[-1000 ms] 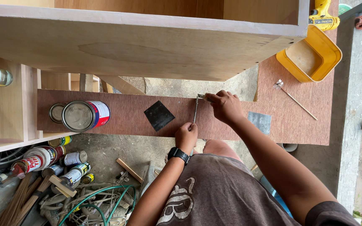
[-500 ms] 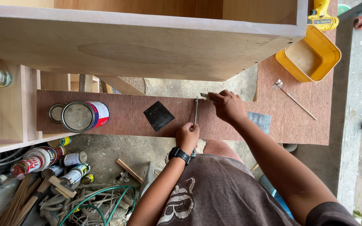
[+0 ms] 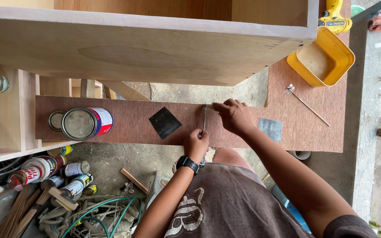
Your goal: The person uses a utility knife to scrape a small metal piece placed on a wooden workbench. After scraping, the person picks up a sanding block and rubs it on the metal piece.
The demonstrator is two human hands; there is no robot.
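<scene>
Looking straight down, you've got both hands on a thin metal tool [image 3: 204, 118] that lies across the reddish-brown board [image 3: 128, 125] you're using as a worktop. Your left hand [image 3: 196, 145], the one with the black watch [image 3: 187, 163] on the wrist, is closed in a fist around the near end of the tool, right at the board's front edge. Your right hand [image 3: 233, 116] reaches in from the side and pinches the far end with its fingertips, near the back edge of the board. So both hands are clamped on the same tool, one at each end; it's too thin to tell exactly what kind of tool it is.

Just left of the tool there's a dark square sheet [image 3: 165, 122] lying flat on the board, and further left a paint can [image 3: 84, 123] on its side with a smaller round tin [image 3: 55, 120] touching it. To the right of your right hand sits a small grey metal plate [image 3: 270, 129], and beyond that a long metal rod [image 3: 305, 104] lies at an angle. A yellow tub [image 3: 323, 57] sits up by the corner of the big plywood cabinet [image 3: 146, 48], with a yellow drill [image 3: 334, 17] behind it. Down on the floor at the left there's a heap of spray cans [image 3: 45, 169], wood scraps and a green hose [image 3: 106, 211].
</scene>
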